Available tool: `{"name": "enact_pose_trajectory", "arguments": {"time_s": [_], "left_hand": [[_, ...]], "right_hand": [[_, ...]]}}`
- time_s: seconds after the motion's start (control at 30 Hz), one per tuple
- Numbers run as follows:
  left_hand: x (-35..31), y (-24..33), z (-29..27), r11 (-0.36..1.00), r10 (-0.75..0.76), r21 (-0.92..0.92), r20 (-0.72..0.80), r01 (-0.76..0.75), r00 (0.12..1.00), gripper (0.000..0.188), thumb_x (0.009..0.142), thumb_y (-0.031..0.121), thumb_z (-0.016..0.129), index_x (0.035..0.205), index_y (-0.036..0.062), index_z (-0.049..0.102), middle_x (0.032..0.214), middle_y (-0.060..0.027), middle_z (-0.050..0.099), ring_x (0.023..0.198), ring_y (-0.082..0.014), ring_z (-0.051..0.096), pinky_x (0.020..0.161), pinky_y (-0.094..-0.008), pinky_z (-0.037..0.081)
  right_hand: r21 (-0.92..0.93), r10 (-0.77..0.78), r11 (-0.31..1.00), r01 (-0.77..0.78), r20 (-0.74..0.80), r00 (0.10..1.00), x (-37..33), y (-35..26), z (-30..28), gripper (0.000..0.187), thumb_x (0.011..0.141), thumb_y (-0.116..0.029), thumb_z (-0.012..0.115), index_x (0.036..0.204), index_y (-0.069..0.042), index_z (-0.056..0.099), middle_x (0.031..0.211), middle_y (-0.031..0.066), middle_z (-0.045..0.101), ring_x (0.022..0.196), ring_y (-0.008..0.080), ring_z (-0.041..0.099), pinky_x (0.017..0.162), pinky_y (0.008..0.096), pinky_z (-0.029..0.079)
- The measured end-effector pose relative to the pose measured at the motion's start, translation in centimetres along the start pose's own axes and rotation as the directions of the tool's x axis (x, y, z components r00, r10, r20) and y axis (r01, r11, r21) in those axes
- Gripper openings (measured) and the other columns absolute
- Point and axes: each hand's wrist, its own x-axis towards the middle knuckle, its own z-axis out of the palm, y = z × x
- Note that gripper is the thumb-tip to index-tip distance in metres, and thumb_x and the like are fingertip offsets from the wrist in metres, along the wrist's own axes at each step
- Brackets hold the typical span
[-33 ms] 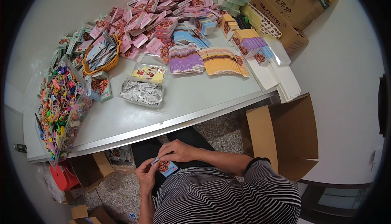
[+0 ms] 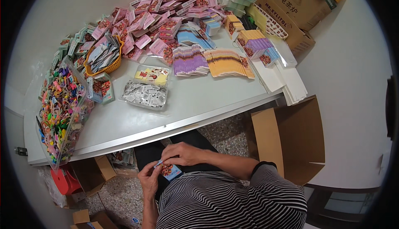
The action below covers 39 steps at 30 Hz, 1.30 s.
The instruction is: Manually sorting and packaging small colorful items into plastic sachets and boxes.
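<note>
Above my lap, below the table's front edge, is a small light-blue carton [image 2: 171, 172] with a colourful picture on its face. My left hand [image 2: 149, 175] pinches its upper left end between thumb and fingers. My right hand [image 2: 181, 154] reaches across from the right, its fingers closed at the same top end, by the flap. The fingertips partly hide that end, so I cannot tell whether the flap is tucked in. The lower part of the carton rests close against my striped shirt.
On the white table [image 2: 199, 96] lie a heap of pink cartons [image 2: 141, 21], a bin of colourful trinkets [image 2: 62, 112], an orange basket of packets [image 2: 104, 56], a clear tray of small packets [image 2: 145, 94] and rows of flat purple cartons [image 2: 189, 61]. An open cardboard box [image 2: 291, 139] stands at right.
My fingers at the carton's top end have shifted very slightly. Everything else looks the same.
</note>
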Motion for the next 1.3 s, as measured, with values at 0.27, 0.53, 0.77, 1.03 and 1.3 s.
{"name": "enact_pose_trajectory", "arguments": {"time_s": [0.27,0.53,0.77,1.03,1.3], "left_hand": [[0.8,0.3,-1.5,0.99,0.136,0.088,-0.344,-0.112,0.929,0.023,0.095,0.005,0.069,0.115,-0.0049,0.068,0.096,-0.0091,0.072,0.083,-0.011,0.068,0.071,-0.0237,0.056],[4.3,0.8,-1.3,0.99,0.13,0.091,-0.296,-0.108,0.946,0.024,0.094,0.006,0.071,0.115,-0.0045,0.068,0.096,-0.008,0.072,0.084,-0.0101,0.067,0.071,-0.0239,0.055],[4.3,1.7,-1.8,0.983,0.181,0.092,-0.362,-0.158,0.914,0.023,0.095,0.005,0.069,0.115,-0.0049,0.068,0.098,-0.0095,0.072,0.084,-0.0103,0.067,0.072,-0.0236,0.055],[4.3,2.3,-0.5,0.983,0.18,0.085,-0.363,-0.16,0.914,0.024,0.095,0.006,0.07,0.116,-0.005,0.068,0.097,-0.009,0.072,0.085,-0.0108,0.068,0.072,-0.024,0.056],[0.8,3.2,-1.8,0.966,0.26,0.104,-0.339,-0.238,0.904,0.023,0.095,0.005,0.069,0.116,-0.0051,0.068,0.098,-0.0089,0.072,0.084,-0.0111,0.068,0.073,-0.0241,0.056]], "right_hand": [[-0.704,-0.459,0.645,-0.298,-0.668,0.585,-2.8,-3.4,-25.6,0.032,0.092,-0.012,0.07,0.121,0.001,0.065,0.116,0.0172,0.068,0.112,0.0309,0.064,0.099,0.0395,0.049],[-0.538,-0.411,0.116,-0.835,-0.791,0.452,-10.3,-0.1,-49.8,0.066,0.098,-0.049,0.055,0.139,0.003,0.052,0.135,0.0291,0.056,0.127,0.0445,0.053,0.11,0.0505,0.038],[-0.401,0.008,0.017,-0.916,-0.916,0.401,-9.7,0.1,-51.3,0.067,0.101,-0.06,0.038,0.128,-0.003,0.058,0.124,0.0244,0.063,0.121,0.0406,0.057,0.1,0.0587,0.041],[-0.541,-0.177,-0.052,-0.839,-0.822,0.541,-8.8,0.1,-49.5,0.059,0.102,-0.056,0.04,0.126,-0.006,0.06,0.124,0.0221,0.063,0.121,0.0398,0.058,0.098,0.0659,0.039],[-0.57,-0.3,0.058,-0.819,-0.793,0.53,-9.8,-2.9,-45.9,0.054,0.101,-0.046,0.049,0.129,0.0,0.06,0.125,0.025,0.063,0.12,0.0419,0.057,0.102,0.0571,0.041]]}}
